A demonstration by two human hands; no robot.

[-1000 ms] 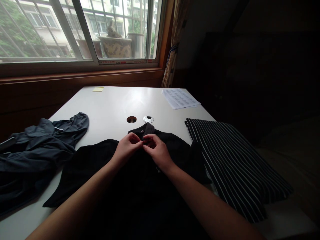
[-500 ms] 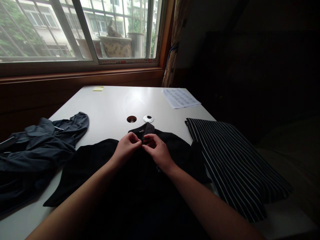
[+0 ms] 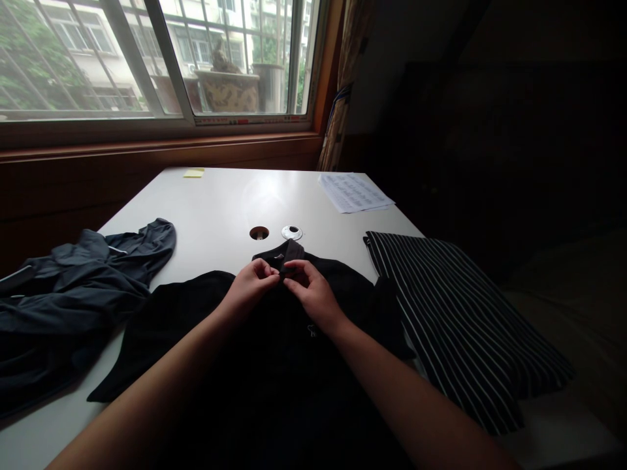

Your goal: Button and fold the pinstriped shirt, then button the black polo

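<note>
A black short-sleeved shirt (image 3: pixel 181 326) with a collar (image 3: pixel 294 252) lies spread out on the white table (image 3: pixel 220 202), its collar end pointing towards the window. At the front opening just below the collar, my left hand (image 3: pixel 255 281) pinches the fabric between thumb and fingers. My right hand (image 3: pixel 313 294) pinches the same spot from the other side, its fingertips almost touching those of the left. Whatever small part sits between the fingertips is hidden. A small light emblem (image 3: pixel 311 331) shows on the shirt's chest beside my right wrist.
To the left lies a crumpled dark grey-blue garment (image 3: pixel 98 281). A folded black-and-white striped garment (image 3: pixel 450 307) rests on the right. Farther back are printed papers (image 3: pixel 355 192), a yellow sticky note (image 3: pixel 194 173), a cable hole (image 3: pixel 259 233) and its metal cover (image 3: pixel 292 232).
My right fingers have shifted very slightly at the shirt's opening. Both hands keep their pinch below the collar, and the garments lie as before.
</note>
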